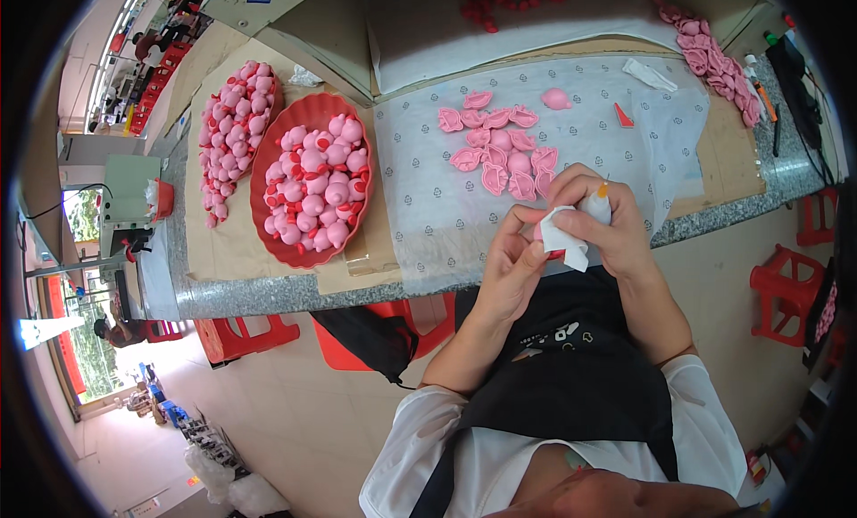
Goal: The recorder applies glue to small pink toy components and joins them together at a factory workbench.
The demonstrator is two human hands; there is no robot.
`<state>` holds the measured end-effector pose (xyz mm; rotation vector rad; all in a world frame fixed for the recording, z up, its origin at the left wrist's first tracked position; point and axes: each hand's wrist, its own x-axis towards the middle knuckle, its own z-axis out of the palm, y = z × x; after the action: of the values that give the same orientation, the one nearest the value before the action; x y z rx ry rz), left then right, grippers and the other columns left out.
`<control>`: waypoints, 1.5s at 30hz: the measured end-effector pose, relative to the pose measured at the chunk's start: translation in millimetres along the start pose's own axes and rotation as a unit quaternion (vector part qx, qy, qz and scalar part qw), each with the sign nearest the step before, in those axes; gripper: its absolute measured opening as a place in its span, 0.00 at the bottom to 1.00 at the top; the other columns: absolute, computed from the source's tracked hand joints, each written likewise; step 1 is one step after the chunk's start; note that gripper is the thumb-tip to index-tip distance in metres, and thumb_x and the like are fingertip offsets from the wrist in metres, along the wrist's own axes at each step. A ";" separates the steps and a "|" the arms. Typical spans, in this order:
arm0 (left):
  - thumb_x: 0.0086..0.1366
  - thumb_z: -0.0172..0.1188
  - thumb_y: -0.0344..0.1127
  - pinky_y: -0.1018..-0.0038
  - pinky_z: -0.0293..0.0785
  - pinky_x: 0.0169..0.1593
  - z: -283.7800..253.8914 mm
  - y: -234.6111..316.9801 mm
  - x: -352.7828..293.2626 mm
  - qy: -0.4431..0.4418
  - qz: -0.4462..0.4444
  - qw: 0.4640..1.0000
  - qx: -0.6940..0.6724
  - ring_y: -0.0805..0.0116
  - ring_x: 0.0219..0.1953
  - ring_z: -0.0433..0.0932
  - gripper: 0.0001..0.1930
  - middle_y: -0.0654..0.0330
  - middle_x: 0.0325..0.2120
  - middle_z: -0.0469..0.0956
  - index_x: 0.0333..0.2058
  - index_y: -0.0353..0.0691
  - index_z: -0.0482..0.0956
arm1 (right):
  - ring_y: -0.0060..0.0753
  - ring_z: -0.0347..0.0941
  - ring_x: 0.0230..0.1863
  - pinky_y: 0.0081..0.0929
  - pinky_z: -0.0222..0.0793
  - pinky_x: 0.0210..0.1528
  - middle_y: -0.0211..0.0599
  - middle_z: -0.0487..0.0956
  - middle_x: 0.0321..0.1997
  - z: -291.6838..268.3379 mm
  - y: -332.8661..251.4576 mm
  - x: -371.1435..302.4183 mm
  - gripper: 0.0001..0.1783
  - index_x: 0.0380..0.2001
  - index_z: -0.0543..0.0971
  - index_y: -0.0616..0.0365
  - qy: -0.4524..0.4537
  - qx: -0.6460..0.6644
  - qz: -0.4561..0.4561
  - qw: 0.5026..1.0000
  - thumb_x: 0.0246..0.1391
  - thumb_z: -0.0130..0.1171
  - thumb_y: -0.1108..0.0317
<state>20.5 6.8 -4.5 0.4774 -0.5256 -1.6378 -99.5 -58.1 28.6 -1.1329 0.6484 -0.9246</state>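
Note:
In front of my chest, my left hand (pixel 507 275) pinches a small pink and red rubbery piece (pixel 538 233), mostly hidden by fingers and tissue. My right hand (pixel 625 235) is closed around a small white squeeze bottle (pixel 596 209) with a yellow-orange tip pointing up and away. The same hand presses a folded white tissue (pixel 564 243) against the pink piece. Just beyond my hands, several pink cupped, folded-looking parts (pixel 494 178) lie grouped on the printed white sheet (pixel 428 223). One rounded pink piece (pixel 556 99) sits apart behind them.
On the left, a red scalloped basket (pixel 260 216) holds many pink and red round pieces, beside another heap (pixel 234 116). Pink parts (pixel 721 67) pile up at the far right, near an orange-handled tool (pixel 765 101). A crumpled tissue (pixel 650 74) and red scrap (pixel 623 116) lie on the sheet.

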 end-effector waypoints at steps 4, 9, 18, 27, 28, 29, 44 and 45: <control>0.52 0.56 0.34 0.73 0.65 0.42 0.8 -4.5 -0.8 -0.001 0.006 1.000 0.027 0.68 0.38 0.69 0.18 0.58 0.36 0.67 0.39 0.38 0.60 | 0.19 0.61 0.29 0.14 0.55 0.29 0.33 0.66 0.27 -6.0 -3.2 -3.7 0.05 0.18 0.69 0.60 -0.008 0.075 0.068 0.995 0.37 0.54 0.74; 0.49 0.58 0.27 0.76 0.62 0.43 -10.3 -3.4 10.0 -0.026 0.169 0.950 0.261 0.70 0.37 0.68 0.18 0.58 0.35 0.69 0.39 0.37 0.64 | 0.16 0.63 0.24 0.12 0.56 0.22 0.28 0.68 0.24 -37.7 -16.9 -12.8 0.06 0.21 0.70 0.59 0.119 0.064 -0.010 0.991 0.37 0.57 0.73; 0.43 0.58 0.20 0.76 0.61 0.44 -0.8 2.6 8.7 -0.001 0.291 0.770 0.567 0.68 0.38 0.67 0.24 0.57 0.35 0.68 0.42 0.32 0.64 | 0.14 0.60 0.24 0.12 0.55 0.24 0.26 0.65 0.23 -6.2 -13.2 -16.5 0.08 0.21 0.66 0.58 0.099 -0.073 0.002 0.992 0.35 0.55 0.77; 0.58 0.48 0.41 0.74 0.61 0.46 6.2 8.1 10.0 0.004 -0.074 0.996 -0.058 0.69 0.41 0.67 0.16 0.59 0.36 0.68 0.40 0.36 0.64 | 0.25 0.65 0.38 0.21 0.60 0.38 0.36 0.68 0.41 -39.5 -12.1 -12.4 0.21 0.36 0.73 0.59 0.097 -0.412 -0.167 0.890 0.31 0.56 0.77; 0.58 0.48 0.41 0.74 0.61 0.46 7.0 7.2 9.0 0.003 -0.075 0.996 -0.058 0.69 0.41 0.67 0.16 0.59 0.36 0.68 0.40 0.36 0.64 | 0.25 0.65 0.38 0.21 0.60 0.38 0.36 0.68 0.41 -33.3 -13.1 -13.8 0.21 0.36 0.73 0.59 0.098 -0.413 -0.168 0.890 0.31 0.56 0.77; 0.58 0.45 0.45 0.75 0.61 0.44 8.3 4.2 8.3 0.034 -0.093 0.991 -0.086 0.70 0.39 0.67 0.17 0.60 0.35 0.69 0.40 0.37 0.64 | 0.25 0.67 0.34 0.21 0.62 0.34 0.35 0.70 0.38 -22.8 -14.3 -13.9 0.19 0.36 0.72 0.60 0.045 -0.329 -0.141 0.933 0.33 0.56 0.77; 0.61 0.39 0.46 0.75 0.60 0.40 9.9 -11.1 14.8 0.046 -0.045 0.998 0.007 0.72 0.33 0.64 0.17 0.62 0.31 0.67 0.35 0.39 0.67 | 0.13 0.64 0.19 0.09 0.57 0.19 0.29 0.71 0.22 -17.2 -3.9 -6.0 0.16 0.37 0.72 0.63 -0.006 -0.029 0.079 0.996 0.40 0.55 0.73; 0.61 0.39 0.46 0.75 0.60 0.41 9.8 -10.9 14.9 0.044 -0.033 0.998 0.019 0.71 0.34 0.64 0.17 0.62 0.32 0.67 0.36 0.38 0.67 | 0.13 0.64 0.20 0.09 0.56 0.19 0.29 0.71 0.22 -17.4 -2.9 -6.2 0.17 0.38 0.72 0.62 -0.004 -0.029 0.086 0.996 0.40 0.55 0.73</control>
<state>4.2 -6.2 -3.1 0.5968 -0.4804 -1.6644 -117.7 -61.1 25.9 -1.1129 0.7566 -0.7585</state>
